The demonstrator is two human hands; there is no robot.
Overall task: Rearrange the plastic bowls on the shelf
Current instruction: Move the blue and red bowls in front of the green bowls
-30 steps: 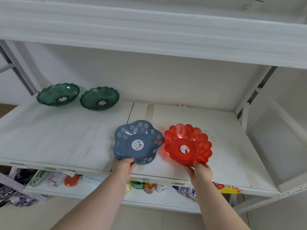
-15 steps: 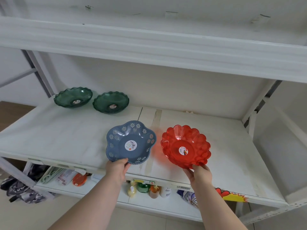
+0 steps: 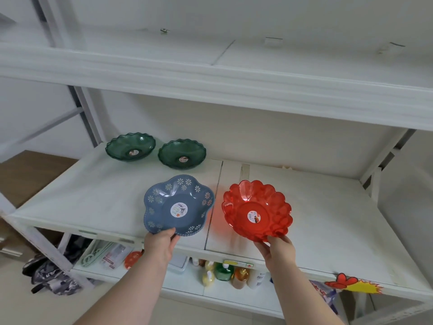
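A blue flower-shaped bowl (image 3: 179, 205) with white daisy prints is tilted up off the white shelf (image 3: 328, 219), gripped at its near rim by my left hand (image 3: 160, 246). Beside it on the right, a clear red scalloped bowl (image 3: 256, 209) is also tilted up, with my right hand (image 3: 277, 250) holding its near rim. Two dark green wavy-rimmed bowls (image 3: 130, 147) (image 3: 182, 154) stand side by side at the back left of the same shelf, apart from my hands.
An upper shelf board (image 3: 210, 83) overhangs the working shelf. A lower shelf (image 3: 187, 285) holds several bottles (image 3: 223, 272) and packets. Metal uprights (image 3: 86, 113) stand at the left and right. A dark bundle (image 3: 49, 275) lies on the floor at the left.
Both bowls have been lifted and tipped toward me in my hands. The view has shifted, so the green bowls now appear further right and the upper shelf's top shows.
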